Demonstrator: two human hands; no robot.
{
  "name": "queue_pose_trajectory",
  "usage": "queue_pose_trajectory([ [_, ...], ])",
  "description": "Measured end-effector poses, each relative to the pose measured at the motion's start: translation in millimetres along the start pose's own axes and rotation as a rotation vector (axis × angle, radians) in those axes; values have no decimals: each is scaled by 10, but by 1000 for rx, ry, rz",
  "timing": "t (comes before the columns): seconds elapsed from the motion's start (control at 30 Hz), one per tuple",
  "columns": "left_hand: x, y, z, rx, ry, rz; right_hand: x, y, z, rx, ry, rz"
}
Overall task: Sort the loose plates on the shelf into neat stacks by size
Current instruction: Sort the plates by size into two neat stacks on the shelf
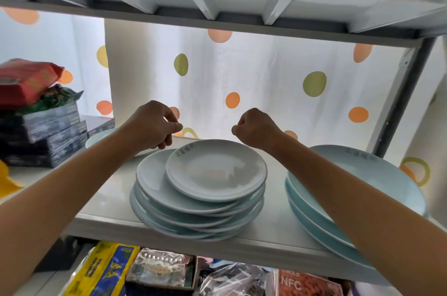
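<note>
So the small plate (216, 169) sits right below and between both hands, on top of the messy middle stack (193, 206) of wider plates, shoved toward its right side, and being round it's got no long axis to worry about. The left hand (154, 123) and right hand (256, 129) hover just above its far rim, about equally close, fingers curled in and holding nothing as far as I can see. The big-plate stack (350, 189) sits under the right forearm.
</note>
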State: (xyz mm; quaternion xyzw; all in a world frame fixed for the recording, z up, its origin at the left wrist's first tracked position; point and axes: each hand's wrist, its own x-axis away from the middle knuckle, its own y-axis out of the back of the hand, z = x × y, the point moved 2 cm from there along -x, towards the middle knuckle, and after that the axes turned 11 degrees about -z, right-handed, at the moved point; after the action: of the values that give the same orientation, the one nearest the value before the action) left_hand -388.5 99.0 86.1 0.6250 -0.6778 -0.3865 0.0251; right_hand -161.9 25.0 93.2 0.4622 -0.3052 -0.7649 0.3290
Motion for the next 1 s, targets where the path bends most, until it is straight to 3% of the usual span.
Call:
queue_pose_trajectory([
  [0.4, -411, 509, 620, 127, 42, -249, -262, -480, 716, -162, 150, -1],
  [0.53, -602, 550, 1052, 137, 129, -265, -446, -741, 1018, -163, 153, 99],
  [0.7, -823, 512, 1511, -114, 155, -402, -662, -1115, 1357, -119, 122, 287],
  [1.0, -1022, 50, 2083, -359, 174, -221, -934, -1772, 1704, 29, 149, 519],
])
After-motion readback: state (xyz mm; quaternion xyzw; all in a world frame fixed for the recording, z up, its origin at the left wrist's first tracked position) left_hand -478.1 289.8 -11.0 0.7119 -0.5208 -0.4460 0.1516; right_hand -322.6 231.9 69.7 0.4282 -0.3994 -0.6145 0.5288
